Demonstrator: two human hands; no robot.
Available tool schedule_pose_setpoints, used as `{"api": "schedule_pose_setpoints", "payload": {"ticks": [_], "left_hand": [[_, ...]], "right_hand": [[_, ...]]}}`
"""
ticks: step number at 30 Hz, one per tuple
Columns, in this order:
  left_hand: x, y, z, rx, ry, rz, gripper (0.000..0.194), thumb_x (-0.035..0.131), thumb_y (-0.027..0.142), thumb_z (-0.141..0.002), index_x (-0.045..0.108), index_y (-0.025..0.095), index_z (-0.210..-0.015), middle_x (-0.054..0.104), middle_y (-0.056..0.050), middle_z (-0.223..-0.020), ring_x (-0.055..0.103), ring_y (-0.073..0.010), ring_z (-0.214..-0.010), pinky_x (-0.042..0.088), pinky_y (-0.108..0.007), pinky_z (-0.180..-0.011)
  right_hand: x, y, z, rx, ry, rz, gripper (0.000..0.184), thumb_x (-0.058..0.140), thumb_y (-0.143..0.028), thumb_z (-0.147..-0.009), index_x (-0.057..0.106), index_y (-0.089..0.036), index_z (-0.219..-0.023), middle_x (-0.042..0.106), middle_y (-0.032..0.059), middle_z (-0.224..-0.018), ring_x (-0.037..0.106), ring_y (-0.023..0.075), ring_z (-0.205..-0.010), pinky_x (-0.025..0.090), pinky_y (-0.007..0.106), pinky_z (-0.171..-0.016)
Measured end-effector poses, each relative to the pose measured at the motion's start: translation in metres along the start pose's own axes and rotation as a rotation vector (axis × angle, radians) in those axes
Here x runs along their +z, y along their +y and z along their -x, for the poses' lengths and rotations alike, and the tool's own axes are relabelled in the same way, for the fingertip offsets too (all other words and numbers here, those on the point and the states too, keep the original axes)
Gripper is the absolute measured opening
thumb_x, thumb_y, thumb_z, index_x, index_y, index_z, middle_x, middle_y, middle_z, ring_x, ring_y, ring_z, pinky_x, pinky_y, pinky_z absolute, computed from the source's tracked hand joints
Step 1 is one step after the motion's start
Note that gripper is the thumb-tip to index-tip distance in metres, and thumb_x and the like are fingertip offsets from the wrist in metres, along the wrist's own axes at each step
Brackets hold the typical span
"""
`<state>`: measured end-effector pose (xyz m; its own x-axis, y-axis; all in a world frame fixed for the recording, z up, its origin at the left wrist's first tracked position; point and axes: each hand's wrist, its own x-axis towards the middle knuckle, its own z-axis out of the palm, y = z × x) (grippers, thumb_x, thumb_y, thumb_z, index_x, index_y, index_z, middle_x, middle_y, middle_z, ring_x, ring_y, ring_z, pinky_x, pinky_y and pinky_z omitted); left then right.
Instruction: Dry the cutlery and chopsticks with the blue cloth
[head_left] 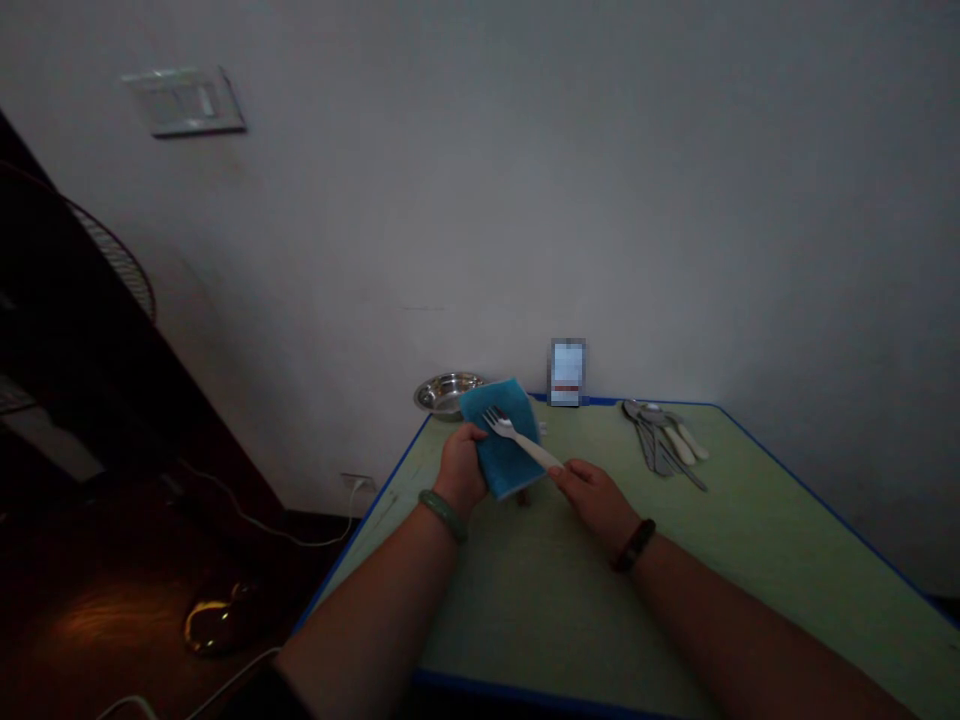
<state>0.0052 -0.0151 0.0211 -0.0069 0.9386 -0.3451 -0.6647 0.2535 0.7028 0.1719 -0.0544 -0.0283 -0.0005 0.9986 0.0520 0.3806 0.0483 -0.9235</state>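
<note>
My left hand (pixel 461 465) is shut on a folded blue cloth (pixel 508 468), which rises from it over the table. My right hand (pixel 592 500) grips the end of a white-handled fork (pixel 521 435). The fork's metal tines lie against the cloth's upper face. A small brown object (pixel 523 497) sits on the table just below the cloth. A pale green bangle circles my left wrist, and dark beads circle my right.
The green table (pixel 570 600) has a blue edge and stands against a wall. On it are a steel bowl (pixel 448 393), a blurred upright card (pixel 567 372) and a pile of spoons and knives (pixel 664 440). A wire fan guard (pixel 112 260) and cable lie left.
</note>
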Motion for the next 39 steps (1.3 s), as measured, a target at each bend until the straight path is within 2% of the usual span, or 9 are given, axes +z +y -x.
{"api": "schedule_pose_setpoints", "payload": {"ticks": [6,9,17,22,29,34,39], "left_hand": [[0.0004,0.0003,0.0007,-0.019,-0.011,0.000,0.036,0.047,0.013,-0.059,0.067,0.010,-0.089,0.073,-0.012,-0.071,0.072,-0.0276,-0.066,0.060,-0.045,-0.074],[0.0000,-0.0011,0.0011,-0.055,-0.014,-0.020,0.041,0.049,0.013,-0.057,0.067,0.009,-0.094,0.072,-0.011,-0.067,0.072,-0.0291,-0.068,0.060,-0.046,-0.072],[0.0001,-0.0039,0.0042,-0.155,-0.063,-0.028,0.055,0.049,0.010,-0.054,0.066,0.011,-0.106,0.076,-0.009,-0.076,0.073,-0.0289,-0.070,0.061,-0.046,-0.071],[0.0012,-0.0032,0.0055,-0.104,-0.076,-0.058,0.050,0.049,0.012,-0.057,0.067,0.009,-0.103,0.075,-0.011,-0.074,0.073,-0.0292,-0.071,0.060,-0.047,-0.073],[0.0048,0.0016,0.0064,-0.024,0.006,-0.036,0.044,0.047,0.012,-0.060,0.066,0.010,-0.100,0.072,-0.008,-0.067,0.071,-0.0256,-0.063,0.061,-0.043,-0.071],[0.0038,0.0023,0.0055,-0.023,0.004,-0.013,0.045,0.048,0.011,-0.058,0.066,0.011,-0.100,0.072,-0.008,-0.067,0.071,-0.0267,-0.065,0.060,-0.044,-0.071],[0.0014,-0.0011,0.0040,-0.082,-0.018,-0.063,0.047,0.049,0.012,-0.057,0.066,0.010,-0.100,0.073,-0.010,-0.069,0.071,-0.0287,-0.065,0.060,-0.046,-0.069]], "right_hand": [[-0.0005,-0.0031,0.0008,0.001,-0.003,-0.006,0.037,0.050,-0.056,-0.074,0.042,-0.022,-0.060,0.036,-0.0052,-0.058,0.036,0.0119,-0.056,0.028,0.027,-0.053],[-0.0007,-0.0057,0.0026,0.004,0.004,-0.019,0.038,0.050,-0.057,-0.074,0.043,-0.022,-0.060,0.037,-0.0053,-0.058,0.036,0.0119,-0.056,0.028,0.027,-0.053],[-0.0008,-0.0087,0.0042,0.022,0.001,-0.054,0.039,0.051,-0.059,-0.073,0.046,-0.022,-0.061,0.041,-0.0047,-0.057,0.038,0.0124,-0.055,0.029,0.027,-0.053],[-0.0012,-0.0086,0.0040,0.030,0.000,-0.038,0.037,0.051,-0.056,-0.074,0.045,-0.022,-0.061,0.040,-0.0051,-0.057,0.038,0.0120,-0.055,0.029,0.027,-0.054],[-0.0019,-0.0035,0.0019,0.014,-0.003,-0.028,0.038,0.052,-0.056,-0.075,0.044,-0.022,-0.061,0.038,-0.0055,-0.056,0.036,0.0115,-0.054,0.028,0.027,-0.052],[-0.0021,-0.0040,0.0020,0.004,0.002,-0.021,0.038,0.052,-0.056,-0.075,0.044,-0.022,-0.060,0.037,-0.0054,-0.055,0.036,0.0116,-0.054,0.028,0.027,-0.051],[-0.0009,-0.0051,0.0023,0.007,-0.005,-0.032,0.038,0.051,-0.056,-0.075,0.045,-0.022,-0.061,0.039,-0.0052,-0.056,0.036,0.0115,-0.054,0.028,0.026,-0.051]]}}
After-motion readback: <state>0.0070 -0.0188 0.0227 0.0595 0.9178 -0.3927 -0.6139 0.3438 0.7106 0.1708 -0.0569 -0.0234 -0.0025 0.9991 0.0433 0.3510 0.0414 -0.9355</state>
